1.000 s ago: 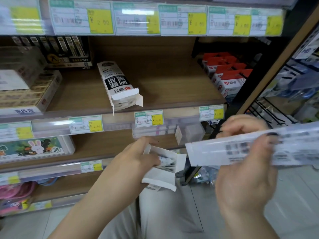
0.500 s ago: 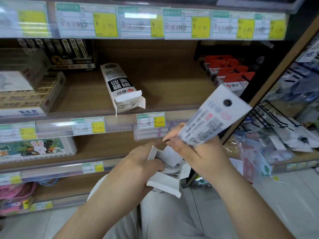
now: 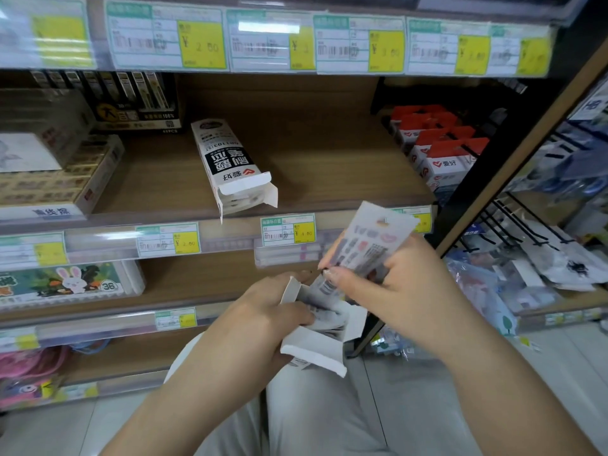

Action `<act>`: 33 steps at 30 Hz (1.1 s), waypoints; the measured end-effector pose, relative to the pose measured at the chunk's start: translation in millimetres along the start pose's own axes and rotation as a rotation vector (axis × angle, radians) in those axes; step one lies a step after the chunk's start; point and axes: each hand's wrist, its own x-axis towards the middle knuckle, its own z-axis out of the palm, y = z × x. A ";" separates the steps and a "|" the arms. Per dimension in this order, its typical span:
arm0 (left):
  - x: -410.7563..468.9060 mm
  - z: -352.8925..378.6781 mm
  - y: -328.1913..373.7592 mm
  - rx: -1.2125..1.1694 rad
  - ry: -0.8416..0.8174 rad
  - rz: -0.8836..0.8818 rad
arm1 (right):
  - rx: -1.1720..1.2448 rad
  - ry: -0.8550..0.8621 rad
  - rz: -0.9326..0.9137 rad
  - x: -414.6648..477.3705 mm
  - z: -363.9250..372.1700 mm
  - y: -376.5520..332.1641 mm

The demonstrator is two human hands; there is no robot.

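Note:
My left hand [image 3: 263,320] grips a small white cardboard box [image 3: 316,352] with its flaps open, held low in front of the shelves. My right hand [image 3: 404,291] pinches a flat white packet [image 3: 365,248] with a hang hole and printed text, its lower end pushed into the box's open mouth beside other packets. A second open box [image 3: 230,166], white with black print, lies on the wooden shelf [image 3: 329,159] above.
Red-topped boxes [image 3: 441,149] stand at the shelf's right end, stacked stationery cases [image 3: 49,172] at the left. Price labels [image 3: 288,229] line the shelf edges. Black wire hooks [image 3: 519,222] with bagged goods jut out on the right. My knee in pale trousers [image 3: 312,413] is below.
My right hand brought the packet from the right, turned it upright and lowered its end into the box in my left hand. The left hand stayed almost still.

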 end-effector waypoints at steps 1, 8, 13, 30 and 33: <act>0.8 0.3 0.3 0.002 0.001 0.006 | -0.045 -0.003 0.014 0.6 0.0 -0.1; 3.8 2.0 -2.3 -0.011 0.025 0.048 | -0.177 -0.141 0.102 4.9 16.8 5.5; 3.4 5.9 -4.0 0.018 0.026 0.037 | -0.337 -0.059 0.009 6.9 -0.6 -1.3; 0.9 9.0 -5.8 0.014 0.042 0.021 | -0.735 -0.227 0.136 7.7 5.6 -14.5; 1.8 8.9 -6.9 0.025 0.047 0.021 | -0.779 -0.274 0.167 9.9 5.7 -14.6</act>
